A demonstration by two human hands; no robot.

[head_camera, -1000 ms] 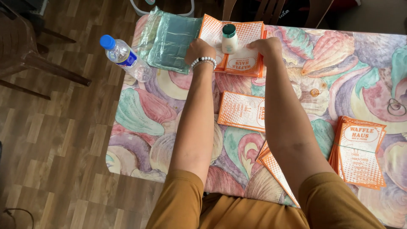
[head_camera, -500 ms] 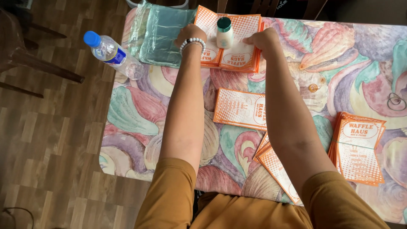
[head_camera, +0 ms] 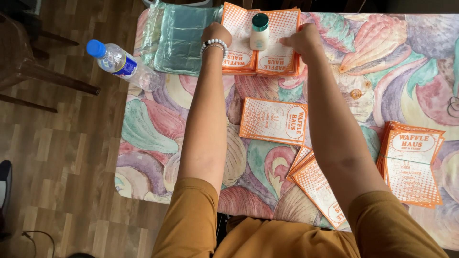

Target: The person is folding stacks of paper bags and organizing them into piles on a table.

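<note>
Both hands — left hand [head_camera: 216,34], right hand [head_camera: 302,40] — rest on the far paper stack [head_camera: 239,48].

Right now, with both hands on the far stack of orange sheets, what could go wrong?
1. The small teal-capped bottle stands on the stack of orange sheets that the left hand and right hand press; shifting the sheets may topple it.
2. The water bottle lies at the table edge, partly overhanging; a nudge could roll it off.
3. The near sheets overhang the front edge and may slide down.
</note>
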